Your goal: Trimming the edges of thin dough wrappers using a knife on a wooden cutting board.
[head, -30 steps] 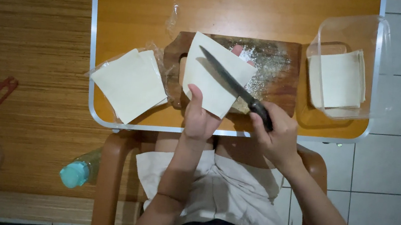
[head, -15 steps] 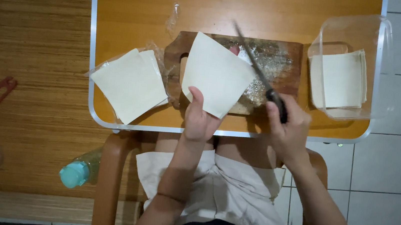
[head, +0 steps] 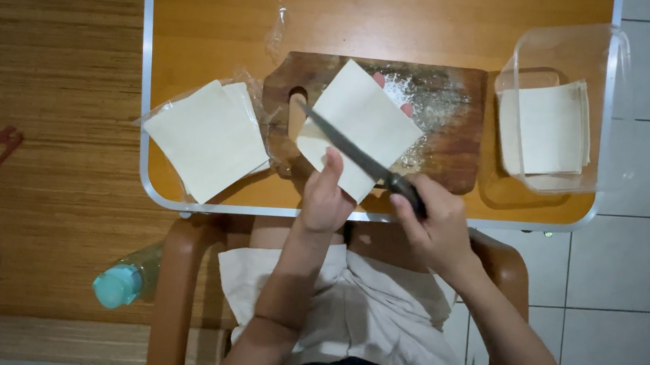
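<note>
Knife lying diagonally across a pale dough sheet, both hands closing in from the near edge

Nearest the camera, the right hand (head: 438, 228) is gripping the dark handle of the knife (head: 357, 155), fingers wrapped fully shut round it, w/ the blade running up and to the left, its long axis slanting corner to corner over the dough sheet (head: 360, 125). Just left of it, the left hand (head: 325, 195) is pinning the sheet's near corner, thumb pressing on top and fingertips showing past the far edge, so the sheet is lying directly ahead of both hands and the left is the closer one to it. The sheet is resting tilted on the floured cutting board (head: 445, 131), approx. mid-table. Further out, a stack of sheets (head: 208, 136) in clear wrap is sitting to the left, and a clear container (head: 561, 112) w/ cut squares to the right on the orange table (head: 360, 15).
</note>
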